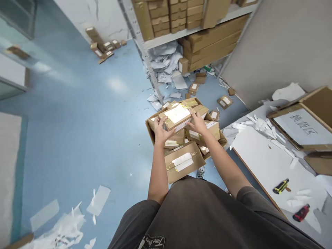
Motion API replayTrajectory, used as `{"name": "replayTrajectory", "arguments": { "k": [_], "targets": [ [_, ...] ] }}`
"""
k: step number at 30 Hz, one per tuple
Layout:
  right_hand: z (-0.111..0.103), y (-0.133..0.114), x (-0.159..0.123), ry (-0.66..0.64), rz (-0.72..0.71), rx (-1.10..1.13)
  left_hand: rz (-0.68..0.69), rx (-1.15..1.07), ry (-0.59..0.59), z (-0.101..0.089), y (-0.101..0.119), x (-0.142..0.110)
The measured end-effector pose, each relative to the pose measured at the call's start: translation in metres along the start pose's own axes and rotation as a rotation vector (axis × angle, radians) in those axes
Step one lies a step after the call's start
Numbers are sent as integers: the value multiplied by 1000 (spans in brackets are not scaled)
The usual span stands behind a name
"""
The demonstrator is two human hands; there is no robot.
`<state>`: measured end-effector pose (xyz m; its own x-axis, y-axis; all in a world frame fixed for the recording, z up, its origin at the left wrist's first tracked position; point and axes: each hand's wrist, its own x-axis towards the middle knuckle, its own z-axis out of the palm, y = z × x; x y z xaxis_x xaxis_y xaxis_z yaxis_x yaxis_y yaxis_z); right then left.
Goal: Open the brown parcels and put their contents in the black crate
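Between my two hands is a small brown cardboard box with a white label and tape on top. My left hand grips its left end, and my right hand holds its right end. It is over a large open carton filled with several more taped and labelled boxes. One labelled box lies at the near side of the carton, close to my body. Whether the held box still touches those beneath it, I cannot tell.
A metal shelf with cardboard boxes stands ahead, with crumpled white packaging and loose boxes on the floor beneath. At right, a white table bears a yellow-black cutter, a red cutter and a labelled carton. Paper scraps litter the floor.
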<state>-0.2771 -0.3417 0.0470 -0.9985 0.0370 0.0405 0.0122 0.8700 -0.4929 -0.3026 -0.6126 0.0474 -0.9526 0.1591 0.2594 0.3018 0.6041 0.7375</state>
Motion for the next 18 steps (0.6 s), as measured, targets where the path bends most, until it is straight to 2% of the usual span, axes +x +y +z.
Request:
{"name": "replayTrajectory", "arguments": {
  "k": [3, 6, 9, 11, 15, 18],
  "targets": [
    [-47, 32, -34, 97, 80, -23, 85, -3, -69, 28, 54, 6],
    [-91, 81, -82, 185, 194, -22, 177, -43, -152, 77, 114, 5],
    [-130, 143, -146, 280, 330, -20, 260, -73, -250, 145, 178, -10],
    [-153, 187, -197, 328, 444, -23, 328, -87, -332, 196, 223, -30],
    [-186, 271, -313, 401, 672, -25, 466, -121, -507, 300, 306, -88],
    [-196, 326, -393, 460, 816, -18, 533, -164, -638, 375, 354, -138]
  ]
}}
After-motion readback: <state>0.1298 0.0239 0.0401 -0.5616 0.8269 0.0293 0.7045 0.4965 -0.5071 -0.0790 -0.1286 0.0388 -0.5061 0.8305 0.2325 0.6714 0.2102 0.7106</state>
